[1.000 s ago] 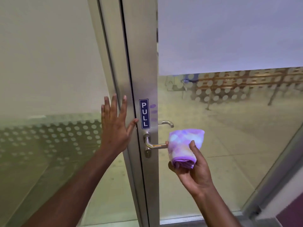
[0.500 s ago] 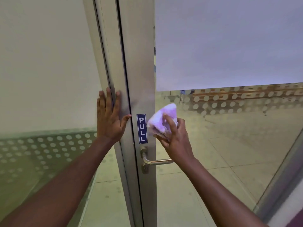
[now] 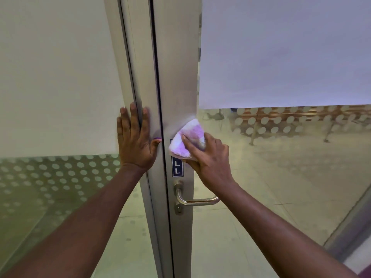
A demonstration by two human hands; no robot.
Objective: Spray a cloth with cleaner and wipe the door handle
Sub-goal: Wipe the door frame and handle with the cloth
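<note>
My right hand presses a folded purple-and-white cloth flat against the metal door frame, over the top half of the blue PULL sticker. The steel lever door handle sits below that hand, untouched. My left hand lies flat with fingers spread on the neighbouring frame post, left of the door gap. No spray bottle is in view.
Frosted glass panels with dot patterns flank the frame on both sides. Through the right pane I see a tiled floor and wooden benches. A keyhole sits under the handle.
My right hand lifted the cloth off the handle, up to the frame, and now presses it over the PULL sticker. The left hand stayed flat on the post.
</note>
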